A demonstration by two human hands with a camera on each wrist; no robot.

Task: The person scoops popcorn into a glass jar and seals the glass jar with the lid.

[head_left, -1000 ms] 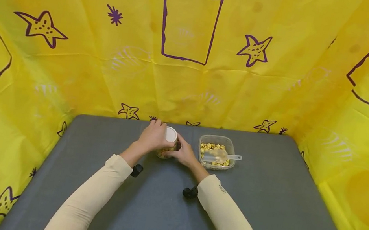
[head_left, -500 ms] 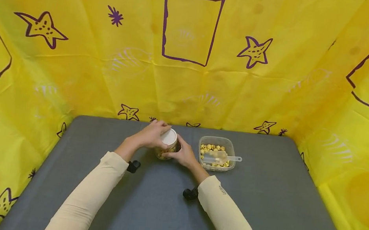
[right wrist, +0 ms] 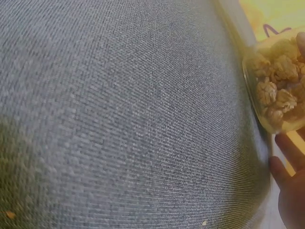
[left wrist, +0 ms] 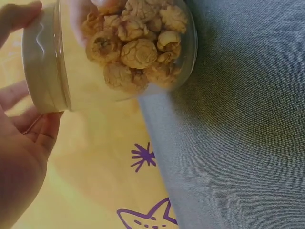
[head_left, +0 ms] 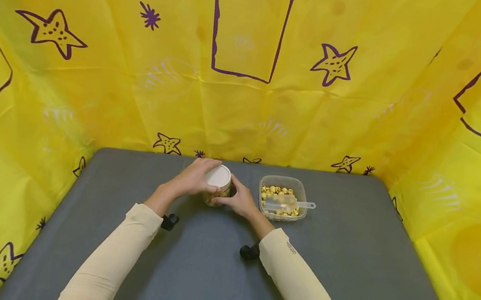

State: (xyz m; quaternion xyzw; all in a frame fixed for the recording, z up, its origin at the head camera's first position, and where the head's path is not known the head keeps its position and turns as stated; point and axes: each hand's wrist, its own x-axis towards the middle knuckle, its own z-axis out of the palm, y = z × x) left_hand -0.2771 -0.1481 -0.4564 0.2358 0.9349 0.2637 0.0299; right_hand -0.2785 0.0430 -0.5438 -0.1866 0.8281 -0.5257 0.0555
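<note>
A clear round jar (head_left: 211,199) with a white lid (head_left: 220,176) stands upright near the back of the grey table. Popcorn (left wrist: 138,52) fills its lower part, as the left wrist view shows. My left hand (head_left: 191,178) grips the lid by its rim, thumb on the near side and fingers on the far side. Low on the jar's right side, my right hand (head_left: 243,201) holds the body between thumb and fingers. Only part of the right hand (right wrist: 294,195) and the jar (right wrist: 274,102) shows in the right wrist view.
Right of the jar sits a clear plastic tub (head_left: 278,219) holding more popcorn. A translucent scoop (head_left: 306,205) lies across it, handle over the right rim. Yellow cloth (head_left: 236,113) with purple drawings hangs behind and beside the table (head_left: 211,280). Small crumbs dot the tabletop.
My left wrist has swung left and a little nearer, the hand turning on the lid, so more of the white top shows. The right hand stays put on the jar.
</note>
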